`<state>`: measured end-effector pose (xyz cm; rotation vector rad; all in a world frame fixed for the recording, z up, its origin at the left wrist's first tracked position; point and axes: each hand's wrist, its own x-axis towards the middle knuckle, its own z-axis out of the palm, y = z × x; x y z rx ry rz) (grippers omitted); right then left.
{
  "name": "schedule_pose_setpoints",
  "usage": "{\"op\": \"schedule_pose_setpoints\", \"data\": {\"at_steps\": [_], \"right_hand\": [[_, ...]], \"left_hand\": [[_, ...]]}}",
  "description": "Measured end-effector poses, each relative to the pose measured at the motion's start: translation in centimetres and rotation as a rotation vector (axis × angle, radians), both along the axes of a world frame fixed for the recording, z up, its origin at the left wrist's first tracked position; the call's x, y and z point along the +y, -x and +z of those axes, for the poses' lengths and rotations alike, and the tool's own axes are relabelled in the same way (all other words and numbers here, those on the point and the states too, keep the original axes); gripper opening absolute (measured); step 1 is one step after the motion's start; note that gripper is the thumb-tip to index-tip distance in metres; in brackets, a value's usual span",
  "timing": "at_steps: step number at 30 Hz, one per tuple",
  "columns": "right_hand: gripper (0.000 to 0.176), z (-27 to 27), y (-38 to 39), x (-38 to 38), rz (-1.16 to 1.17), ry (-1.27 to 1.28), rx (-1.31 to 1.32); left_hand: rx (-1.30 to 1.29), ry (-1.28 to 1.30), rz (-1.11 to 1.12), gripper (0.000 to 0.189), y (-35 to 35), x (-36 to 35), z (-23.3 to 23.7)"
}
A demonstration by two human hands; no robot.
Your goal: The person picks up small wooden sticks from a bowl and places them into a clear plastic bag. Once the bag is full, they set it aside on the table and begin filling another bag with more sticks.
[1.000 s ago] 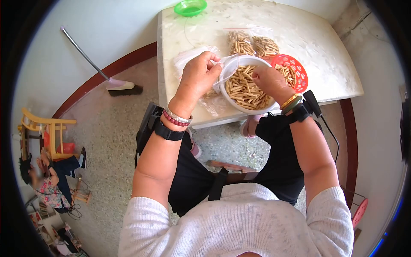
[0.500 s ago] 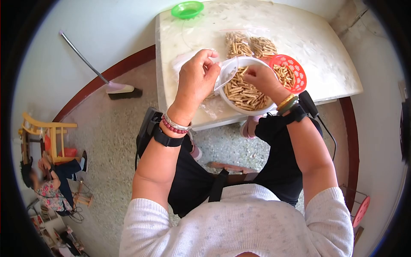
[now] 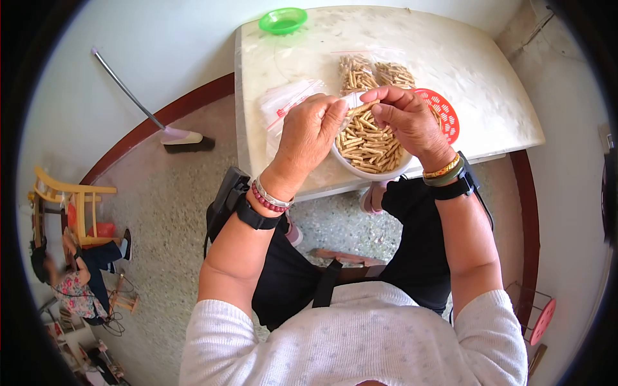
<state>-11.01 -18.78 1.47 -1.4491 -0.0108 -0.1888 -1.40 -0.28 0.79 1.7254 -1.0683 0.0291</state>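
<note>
My left hand is closed, pinching a small clear plastic bag between thumb and fingers. Close against the bag's mouth is my right hand, its thumb and fingers pinched around a short tan stick piece. Both hands hover over the far side of a white bowl heaped with similar short tan sticks. Behind my right hand stands a red perforated basket, mostly covered, with more sticks inside. How far the stick reaches into the bag cannot be made out.
Two filled bags of sticks lie beyond the bowl on the pale table. Flat clear bags spread at left; a green dish sits at the far corner. A broom leans by the wall; another person sits far left.
My right hand has risen out of the bowl and moved left to the bag, bringing a stick. My left hand has shifted slightly right and down, uncovering the flat bags.
</note>
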Motion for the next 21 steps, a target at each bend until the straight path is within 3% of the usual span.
{"op": "schedule_pose_setpoints", "data": {"at_steps": [4,13,21], "right_hand": [[0.017,-0.10,0.16,0.17,-0.015,0.041,0.005],[0.018,0.15,0.39,0.27,-0.046,0.109,0.011],[0.029,0.21,0.43,0.12,-0.025,0.063,-0.006]], "left_hand": [[-0.001,0.002,-0.022,0.033,0.02,0.14,0.18],[-0.016,-0.048,-0.035,0.015,-0.03,-0.06,-0.42],[0.011,0.015,0.026,0.008,-0.13,-0.03,-0.25]]}}
